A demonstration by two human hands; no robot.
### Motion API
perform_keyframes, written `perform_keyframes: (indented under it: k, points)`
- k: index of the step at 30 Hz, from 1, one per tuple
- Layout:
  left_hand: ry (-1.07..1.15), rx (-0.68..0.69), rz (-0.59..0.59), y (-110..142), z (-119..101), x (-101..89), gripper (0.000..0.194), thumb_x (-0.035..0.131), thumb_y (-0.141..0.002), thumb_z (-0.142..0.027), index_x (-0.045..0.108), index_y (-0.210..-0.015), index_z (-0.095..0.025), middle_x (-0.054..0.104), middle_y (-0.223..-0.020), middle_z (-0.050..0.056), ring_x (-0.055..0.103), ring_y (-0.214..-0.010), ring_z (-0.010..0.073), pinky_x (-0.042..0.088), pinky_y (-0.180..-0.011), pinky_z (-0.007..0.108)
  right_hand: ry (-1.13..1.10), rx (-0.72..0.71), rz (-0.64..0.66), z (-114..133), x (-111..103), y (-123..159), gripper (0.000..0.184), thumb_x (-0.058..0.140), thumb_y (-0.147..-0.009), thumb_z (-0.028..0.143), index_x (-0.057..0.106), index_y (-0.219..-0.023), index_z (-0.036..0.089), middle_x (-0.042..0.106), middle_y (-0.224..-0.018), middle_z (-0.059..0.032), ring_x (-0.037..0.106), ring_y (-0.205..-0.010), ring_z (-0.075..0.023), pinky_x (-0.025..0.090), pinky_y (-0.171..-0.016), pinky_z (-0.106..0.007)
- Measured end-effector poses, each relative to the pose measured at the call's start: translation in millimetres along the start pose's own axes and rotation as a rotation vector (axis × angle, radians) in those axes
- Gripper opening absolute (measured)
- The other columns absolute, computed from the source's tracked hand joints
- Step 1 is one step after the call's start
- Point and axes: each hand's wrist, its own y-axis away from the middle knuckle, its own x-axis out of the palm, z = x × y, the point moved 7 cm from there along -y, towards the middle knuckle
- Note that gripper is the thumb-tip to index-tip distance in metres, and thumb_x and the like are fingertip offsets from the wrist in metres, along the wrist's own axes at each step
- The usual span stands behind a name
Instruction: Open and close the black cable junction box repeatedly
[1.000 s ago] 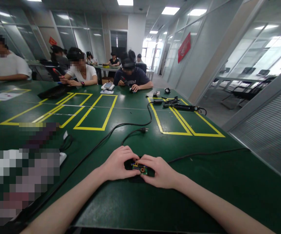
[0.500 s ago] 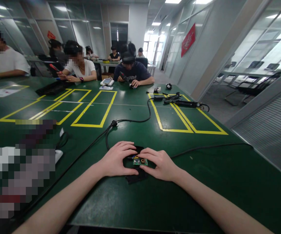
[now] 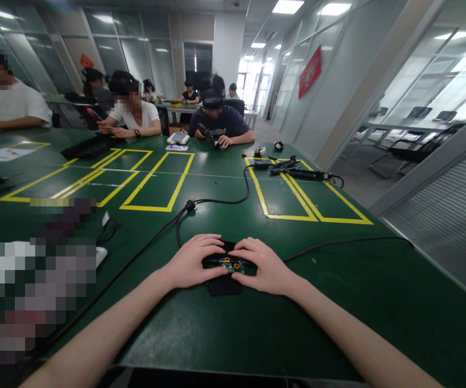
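A small green circuit board (image 3: 231, 265) sits in a black casing (image 3: 222, 284) on the green table (image 3: 257, 334), close in front of me. My left hand (image 3: 192, 261) curls round the casing's left side, thumb and fingers pinching it. My right hand (image 3: 263, 267) grips the right side the same way, fingertips over the board's edge. A black cable (image 3: 349, 242) runs from the casing away to the right.
Another black power cord with a plug (image 3: 190, 205) loops just beyond my hands. Yellow taped rectangles (image 3: 158, 180) mark the table. Black tools (image 3: 301, 173) lie at the far right. Several people (image 3: 218, 121) sit working at the far side. A white object (image 3: 99, 256) lies left.
The plug and its cord have slid left and formed a loop beyond my hands. My hands stay closed round the casing, fingers drawn a little closer over the board.
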Motion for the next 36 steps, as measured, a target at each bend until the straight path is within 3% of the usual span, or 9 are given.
perform_keyframes:
  k: [5, 11, 18, 30, 36]
  points:
    - [0.042, -0.003, 0.019, 2, -3, 4.5, 0.028, 0.070, -0.097, -0.036, 0.075, -0.120, -0.022, 0.074, -0.130, 0.011, 0.063, -0.132, 0.0273, 0.050, -0.113, 0.049, -0.016, 0.015, 0.002, -3, -1, 0, 0.038, 0.085, -0.076, 0.032, 0.074, -0.111, 0.021, 0.069, -0.109, -0.0094, 0.067, -0.097, -0.0256, 0.055, -0.086, -0.043]
    - [0.042, 0.001, 0.035, 2, -4, 4.1, 0.028, 0.066, -0.100, -0.034, 0.075, -0.124, -0.024, 0.072, -0.133, 0.010, 0.061, -0.134, 0.0281, 0.049, -0.114, 0.051, -0.056, 0.043, 0.001, -8, -1, 2, 0.048, 0.085, -0.078, 0.035, 0.071, -0.122, 0.023, 0.069, -0.113, -0.0098, 0.068, -0.100, -0.0261, 0.057, -0.089, -0.044]
    - [0.094, 0.022, -0.037, -2, -10, -4.3, 0.018, 0.067, -0.098, -0.031, 0.079, -0.108, -0.022, 0.076, -0.120, 0.010, 0.065, -0.122, 0.0265, 0.053, -0.108, 0.047, -0.090, 0.056, 0.021, -10, -3, 6, 0.057, 0.084, -0.080, 0.035, 0.066, -0.133, 0.023, 0.069, -0.122, -0.0125, 0.067, -0.108, -0.0289, 0.057, -0.094, -0.047]
    - [0.051, -0.038, -0.071, -3, -11, -6.4, 0.013, 0.073, -0.093, -0.026, 0.079, -0.103, -0.020, 0.075, -0.106, 0.008, 0.066, -0.104, 0.0238, 0.056, -0.094, 0.040, -0.238, 0.126, 0.092, -27, -5, 11, 0.072, 0.091, -0.074, 0.041, 0.063, -0.139, 0.027, 0.067, -0.129, -0.0109, 0.063, -0.119, -0.0297, 0.054, -0.104, -0.050]
    - [0.027, -0.101, -0.067, 0, -3, -5.1, 0.016, 0.077, -0.090, -0.026, 0.079, -0.106, -0.024, 0.067, -0.119, 0.008, 0.062, -0.113, 0.0242, 0.056, -0.098, 0.041, -0.184, 0.067, 0.051, -23, -6, 9, 0.055, 0.081, -0.083, 0.030, 0.066, -0.135, 0.024, 0.067, -0.128, -0.0122, 0.063, -0.118, -0.0295, 0.053, -0.104, -0.051]
